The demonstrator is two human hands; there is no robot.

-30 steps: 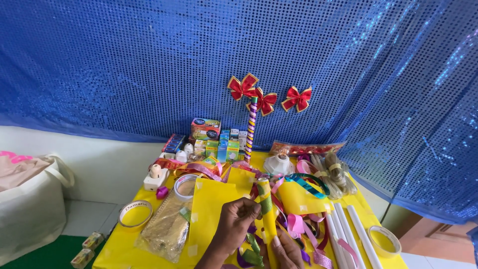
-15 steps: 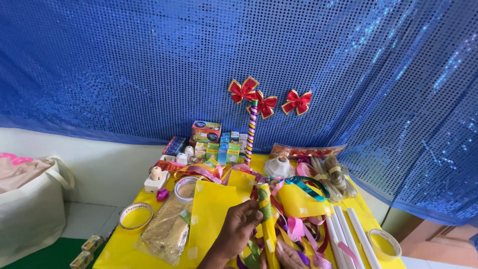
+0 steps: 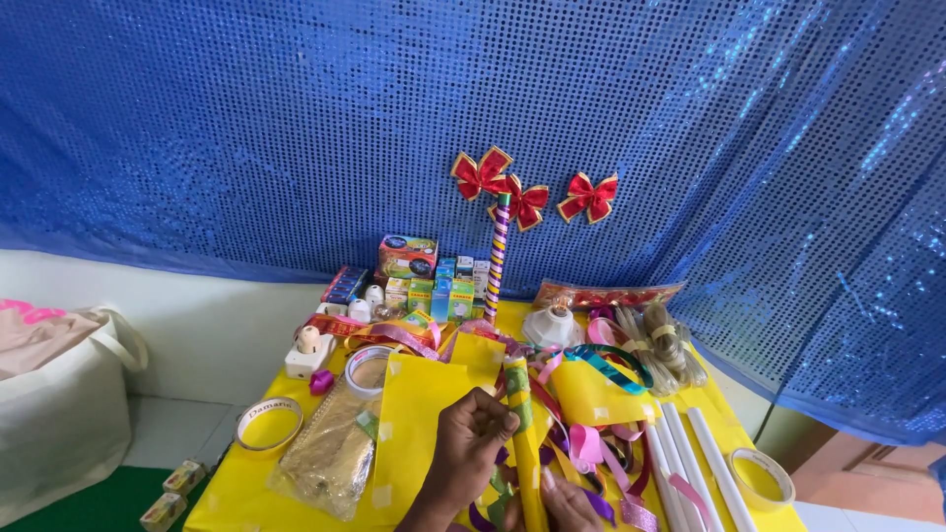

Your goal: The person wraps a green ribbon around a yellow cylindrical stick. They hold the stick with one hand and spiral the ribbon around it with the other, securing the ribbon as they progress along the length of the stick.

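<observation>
Here, the blue sequin curtain (image 3: 296, 128) fills the whole background, and three red bows (image 3: 532, 192) are pinned on it at twelve o'clock, probably so they stay on display above the work. Below it stands the yellow table (image 3: 236, 498), covered with materials so that all is in reach. White tubes (image 3: 690, 463) lie side by side at four o'clock, a tape ring (image 3: 268, 422) at nine o'clock, small boxes (image 3: 434, 281) at the far edge beside a striped stick (image 3: 497, 258). At six o'clock the left hand (image 3: 468, 448) has its fingers closed around a yellow rolled stick (image 3: 522, 433), holding it upright, seemingly to keep the wrapping tight. The right hand (image 3: 570, 500) is just below, touching the ribbons (image 3: 591, 443); whether its fingers grip anything I cannot tell.
</observation>
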